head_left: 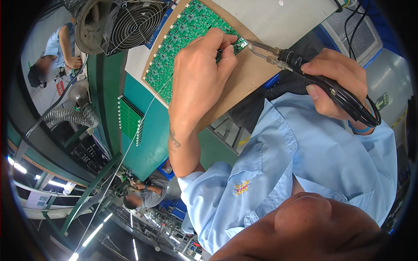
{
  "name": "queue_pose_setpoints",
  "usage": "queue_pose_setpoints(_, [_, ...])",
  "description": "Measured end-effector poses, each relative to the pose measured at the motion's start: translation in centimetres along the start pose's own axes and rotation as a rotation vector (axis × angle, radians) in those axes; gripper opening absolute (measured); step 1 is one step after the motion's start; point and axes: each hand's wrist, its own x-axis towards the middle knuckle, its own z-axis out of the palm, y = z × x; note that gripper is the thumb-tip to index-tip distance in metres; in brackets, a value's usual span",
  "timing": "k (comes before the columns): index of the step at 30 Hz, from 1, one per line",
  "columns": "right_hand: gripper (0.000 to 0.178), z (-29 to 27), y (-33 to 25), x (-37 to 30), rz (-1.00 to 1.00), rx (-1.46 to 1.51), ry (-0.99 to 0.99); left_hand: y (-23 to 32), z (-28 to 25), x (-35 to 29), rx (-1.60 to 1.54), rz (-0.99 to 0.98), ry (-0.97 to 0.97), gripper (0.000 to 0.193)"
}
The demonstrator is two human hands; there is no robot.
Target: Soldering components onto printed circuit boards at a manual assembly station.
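A large green circuit board point(185, 35) crowded with small parts lies on a brown backing board point(248, 80). Over it my left hand point(198, 74) is closed in a pinch on a thin solder wire point(153, 100), which trails away toward the lower left. My right hand point(337, 80) grips the black handle of a soldering iron point(298, 63); a thin curved metal tube runs beside its tip. That tip meets or hovers just above the board's right corner, close to my left fingertips; contact cannot be made out.
A black fan with a round wire guard point(137, 26) stands beyond the board. More green circuit boards point(130, 119) lie stacked on the teal mat point(148, 143) at left. Dark cables point(352, 26) hang at upper right. Two other people point(56, 52) work at the left and lower left.
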Motion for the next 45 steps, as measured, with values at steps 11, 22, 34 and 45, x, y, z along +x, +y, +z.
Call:
queue_pose_setpoints(11, [0.029,-0.01,-0.10,-0.05,0.026,-0.038,-0.082,-0.06,-0.26,0.16,-0.034,-0.051,-0.039,0.012])
queue_pose_setpoints(22, [0.034,0.24,-0.33,0.45,0.017,-0.024,-0.030,-0.11,-0.27,0.14,-0.003,-0.043,-0.052,0.012])
queue_pose_setpoints(34, [0.030,0.21,-0.29,0.37,-0.039,-0.065,-0.087,0.08,-0.10,0.21,0.024,-0.018,-0.052,0.011])
queue_pose_setpoints(45, [0.030,0.33,-0.40,0.13,-0.041,-0.068,-0.072,-0.08,-0.08,0.37,0.101,0.018,-0.071,0.008])
